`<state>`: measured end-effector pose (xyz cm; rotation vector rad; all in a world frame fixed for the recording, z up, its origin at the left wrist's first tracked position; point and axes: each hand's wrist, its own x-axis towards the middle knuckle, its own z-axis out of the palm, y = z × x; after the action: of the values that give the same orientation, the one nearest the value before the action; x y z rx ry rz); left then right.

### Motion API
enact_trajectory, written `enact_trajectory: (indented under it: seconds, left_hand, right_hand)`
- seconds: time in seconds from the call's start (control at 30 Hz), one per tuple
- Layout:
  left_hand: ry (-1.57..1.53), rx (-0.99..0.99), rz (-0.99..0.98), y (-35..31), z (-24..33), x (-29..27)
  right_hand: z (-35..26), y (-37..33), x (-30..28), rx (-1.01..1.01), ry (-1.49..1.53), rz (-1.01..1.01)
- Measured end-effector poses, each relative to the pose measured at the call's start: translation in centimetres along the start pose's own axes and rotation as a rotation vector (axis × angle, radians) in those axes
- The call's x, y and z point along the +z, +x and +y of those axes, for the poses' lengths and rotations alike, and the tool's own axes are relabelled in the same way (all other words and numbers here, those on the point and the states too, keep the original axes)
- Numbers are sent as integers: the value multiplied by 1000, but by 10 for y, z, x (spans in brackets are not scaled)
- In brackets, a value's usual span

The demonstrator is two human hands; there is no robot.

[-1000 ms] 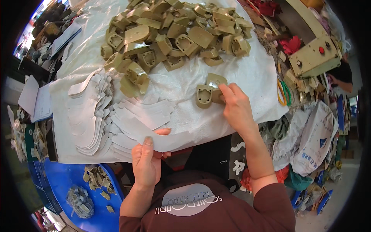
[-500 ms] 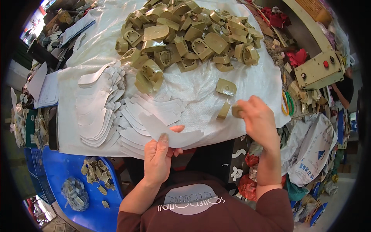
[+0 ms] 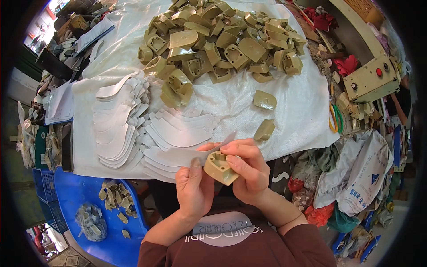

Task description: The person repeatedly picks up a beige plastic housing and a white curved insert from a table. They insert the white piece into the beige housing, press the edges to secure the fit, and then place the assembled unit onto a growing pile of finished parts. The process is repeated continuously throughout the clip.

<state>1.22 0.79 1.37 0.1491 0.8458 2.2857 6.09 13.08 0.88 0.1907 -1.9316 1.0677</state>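
My left hand (image 3: 195,187) pinches a curved white strip of thin sheet (image 3: 180,155) between thumb and fingers. In my right hand (image 3: 249,171) is a khaki shoe heel (image 3: 220,168), its hollow, holed face turned up. The strip's far end rises behind the heel, close to my right fingers; whether it touches the heel is hard to tell. Two loose heels lie on the white sheet beyond my right hand, a nearer heel (image 3: 264,129) and a farther heel (image 3: 264,100). Layered white strips (image 3: 178,129) spread beyond my left hand.
A large heap of khaki heels (image 3: 218,40) covers the far middle of the white woven sheet (image 3: 302,115). At left below stands a blue tub (image 3: 120,249) with small pieces and a bag. On the right are a control box (image 3: 371,80) and plastic sacks (image 3: 364,173).
My right hand has come left and nearer, bringing a heel from the sheet to the strip. My left hand keeps the strip, shifted slightly right. One loose heel now lies flatter.
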Motion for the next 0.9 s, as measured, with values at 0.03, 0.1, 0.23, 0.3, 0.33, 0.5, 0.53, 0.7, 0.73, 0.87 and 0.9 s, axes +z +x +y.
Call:
enact_trajectory:
  seconds: [0.03, 0.1, 0.23, 0.3, 0.33, 0.5, 0.53, 0.7, 0.73, 0.87, 0.9]
  left_hand:
    - [8, -14, -25, -1, 2, -1]
    - [73, -2, -43, -1, 4, -3]
    - [155, 10, -78, -2, 6, -5]
    - [185, 34, -94, -3, 6, -4]
    - [200, 46, -102, -3, 7, -3]
    - [371, 115, -86, -8, 5, -2]
    - [411, 138, -83, -8, 4, -4]
    - [745, 299, -108, -1, 10, -11]
    - [817, 332, -96, 2, 14, -10]
    - [1136, 399, 102, -1, 32, -7]
    - [1131, 404, 85, -1, 30, -7]
  right_hand:
    - [1, -1, 2, -44, -34, 21]
    - [3, -3, 4, -58, -29, 15]
    - [4, -2, 3, -61, -26, 0]
    - [2, 0, 1, -56, -33, -9]
    - [2, 0, 1, -54, -38, -10]
    - [5, 2, 3, -64, -131, -7]
    - [3, 3, 2, -70, -176, -14]
    - [11, 2, -2, -116, -325, -23]
    - [12, 2, -3, -117, -321, -23]
    - [2, 7, -16, -104, -448, -162]
    - [-4, 11, -18, -60, -479, -236]
